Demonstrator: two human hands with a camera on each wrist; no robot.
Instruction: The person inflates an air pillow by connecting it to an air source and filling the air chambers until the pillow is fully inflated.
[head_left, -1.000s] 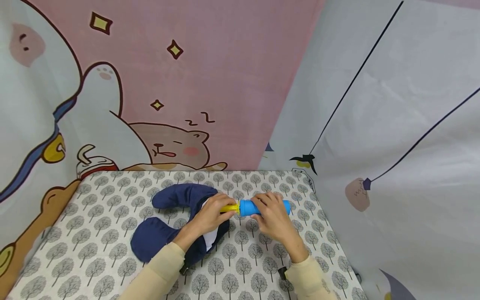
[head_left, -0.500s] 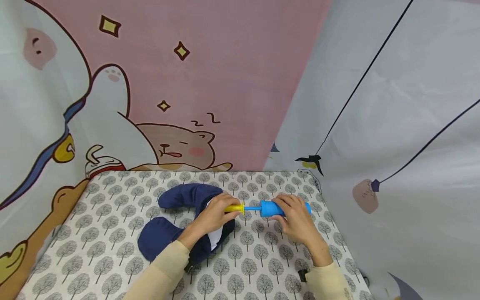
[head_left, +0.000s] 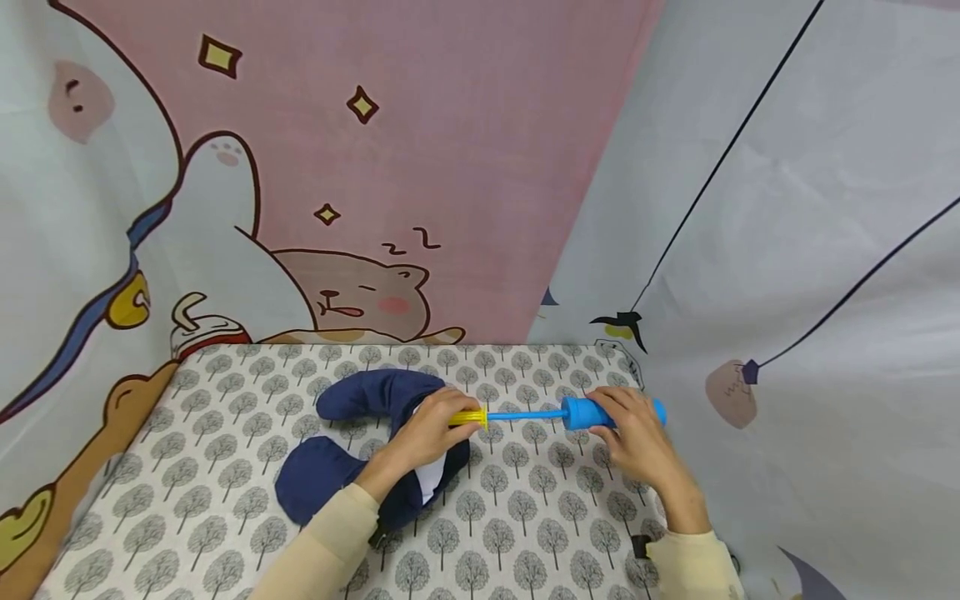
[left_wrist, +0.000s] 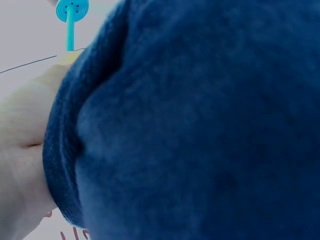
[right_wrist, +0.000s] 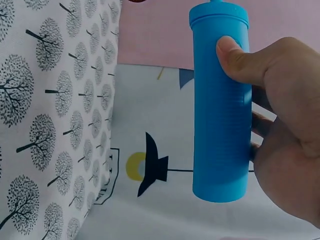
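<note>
A blue hand pump (head_left: pixel 579 413) spans the two hands, its thin blue rod (head_left: pixel 525 415) drawn well out. My left hand (head_left: pixel 429 429) grips the yellow end (head_left: pixel 471 417) over a navy U-shaped neck pillow (head_left: pixel 311 479). Further right, my right hand (head_left: pixel 637 433) holds the ridged barrel; the right wrist view shows the thumb lying along its side and the fingers behind. In the left wrist view the plush fabric (left_wrist: pixel 200 125) fills most of the picture and hides the left fingers. Whether the yellow end meets the pillow is hidden by the left hand.
The table has a white cloth (head_left: pixel 202 533) printed with grey trees. Behind it hangs a pink cartoon curtain (head_left: pixel 480 167), and a pale curtain (head_left: pixel 825 292) runs along the right side. A white patch (head_left: pixel 430 475) shows on the pillow beside the left wrist.
My right hand has moved right with the barrel, drawing the rod out from nearly fully in. My left hand keeps its grip on the yellow end. The pillow stays beneath it.
</note>
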